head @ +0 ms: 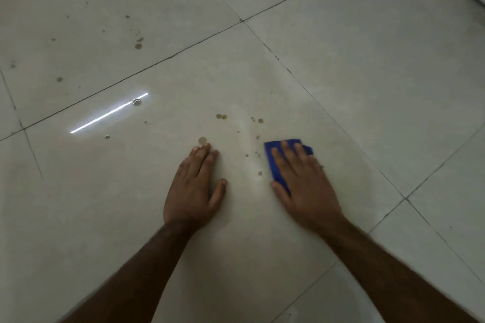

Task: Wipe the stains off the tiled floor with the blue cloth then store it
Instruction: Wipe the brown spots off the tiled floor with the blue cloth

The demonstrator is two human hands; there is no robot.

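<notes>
On the pale tiled floor (367, 86), the right hand (301, 178) presses the folded blue cloth (275, 165) flat under straight, spread fingers, while the left hand (194, 186), well to the left of the cloth, rests palm-down with fingers extended and holds nothing. The wiping looks barely begun: about ten brown stains (221, 116) still lie just left of the cloth and beyond it, and another dozen or so spots (138, 46) dot the tile far up-left of the cloth, so most cleaning and the storing remain. Counted: one cloth, two hands, two loose clusters of stains.
</notes>
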